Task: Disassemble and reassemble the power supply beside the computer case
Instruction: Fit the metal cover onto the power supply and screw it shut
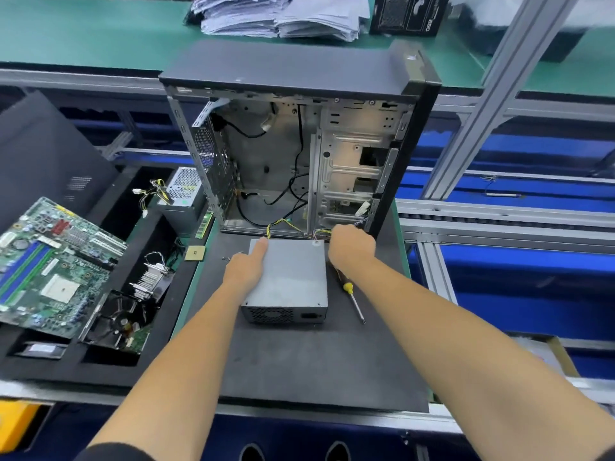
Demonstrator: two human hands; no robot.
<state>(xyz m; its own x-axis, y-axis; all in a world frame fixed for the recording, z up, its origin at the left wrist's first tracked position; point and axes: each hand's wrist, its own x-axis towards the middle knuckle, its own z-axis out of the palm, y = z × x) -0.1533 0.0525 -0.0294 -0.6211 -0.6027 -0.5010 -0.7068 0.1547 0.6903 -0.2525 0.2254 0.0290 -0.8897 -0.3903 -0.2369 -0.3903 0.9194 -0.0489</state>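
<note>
A grey metal power supply [289,277] lies flat on the black mat, its vent grille and socket facing me, right in front of the open computer case [293,151]. My left hand [246,264] rests on its left edge, thumb along the top. My right hand [351,246] is closed at the far right corner, where the yellow and black cables [283,224] run from the unit into the case. What the right fingers hold is hidden. A yellow-handled screwdriver [352,299] lies on the mat just right of the unit.
A second power supply [183,191] stands left of the case. The black foam tray at left holds a motherboard [46,271], a heatsink [151,277] and a fan [119,316]. A CPU chip [195,252] lies by the mat's left edge. Papers [283,15] are stacked on the far green bench.
</note>
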